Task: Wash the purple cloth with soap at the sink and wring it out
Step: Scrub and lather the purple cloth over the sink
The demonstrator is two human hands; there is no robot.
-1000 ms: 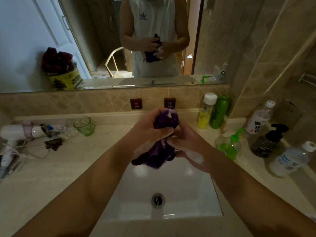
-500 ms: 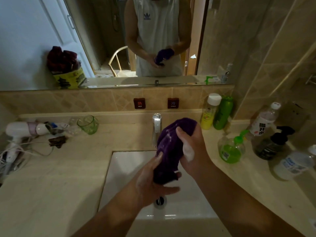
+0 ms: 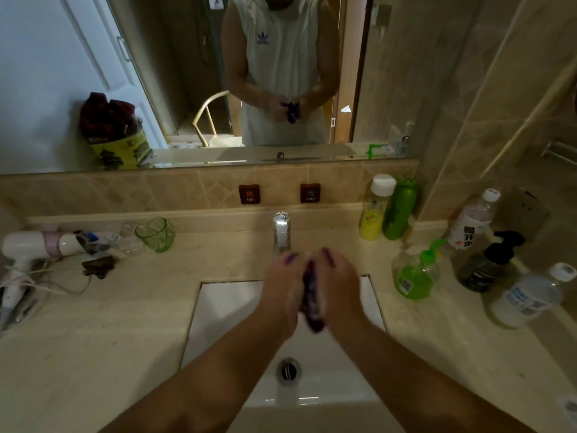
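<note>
Both hands are pressed together over the white sink (image 3: pixel 224 310), palms facing, with the purple cloth (image 3: pixel 312 300) squeezed between them. The left hand (image 3: pixel 282 290) and the right hand (image 3: pixel 338 287) each hold a closed grip on the cloth, so only a narrow dark strip of it shows in the gap, with a small end hanging below the wrists. Whitish suds cling to the cloth and to the skin of both hands.

Half a second earlier the cloth was stretched long, the right hand high near the tap (image 3: pixel 281 232) and the left hand low by the drain (image 3: pixel 288 371). Now the hands have come level and closed on each other, and the cloth is bunched into a compact wad. A second ago the wad was held higher, hiding the tap; the tap is now in plain sight just behind the fingertips.

On the worktop (image 3: pixel 109 339) the green cup (image 3: pixel 156 234) and the hair dryer (image 3: pixel 37 248) stand to the left as before. The green soap pump bottle (image 3: pixel 416 273) and the other bottles stay on the right. The mirror (image 3: pixel 62 73) shows the person holding the cloth at waist height.
</note>
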